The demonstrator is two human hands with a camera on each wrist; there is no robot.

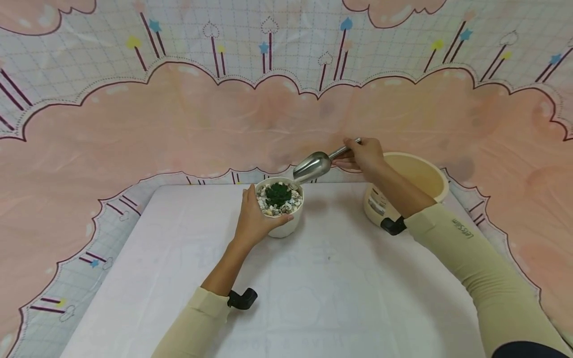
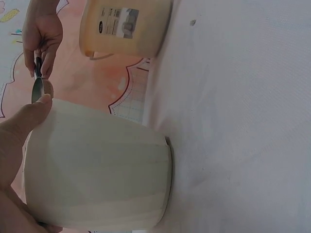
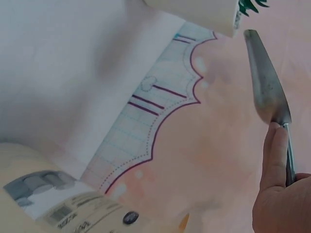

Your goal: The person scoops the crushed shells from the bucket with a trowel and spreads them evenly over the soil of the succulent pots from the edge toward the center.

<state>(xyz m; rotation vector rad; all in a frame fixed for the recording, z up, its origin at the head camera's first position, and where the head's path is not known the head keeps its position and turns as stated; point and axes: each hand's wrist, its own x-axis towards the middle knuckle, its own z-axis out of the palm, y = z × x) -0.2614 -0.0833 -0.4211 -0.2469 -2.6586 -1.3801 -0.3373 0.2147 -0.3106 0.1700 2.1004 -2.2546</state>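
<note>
A white flowerpot (image 1: pixel 286 229) stands on the white tabletop, holding a dark green succulent (image 1: pixel 278 194) amid pale pebbles (image 1: pixel 286 209). My left hand (image 1: pixel 255 219) grips the pot near its rim, thumb along the front and fingers at the left side. In my right hand (image 1: pixel 368 158) is a metal scoop (image 1: pixel 313 166), held by its handle. The scoop is tilted, its tip at the pot's back right rim. The right wrist view shows the scoop (image 3: pixel 266 82) from the side, with the right hand's fingers (image 3: pixel 276 150) along the handle; its contents are hidden there.
To the right, under my right forearm, stands a cream bucket (image 1: pixel 373 201) with a printed label. The white tabletop (image 1: pixel 286 298) ends just behind the pot, where a pink patterned cloth (image 1: pixel 224 129) hangs. A small dark speck (image 2: pixel 193 22) lies on the tabletop.
</note>
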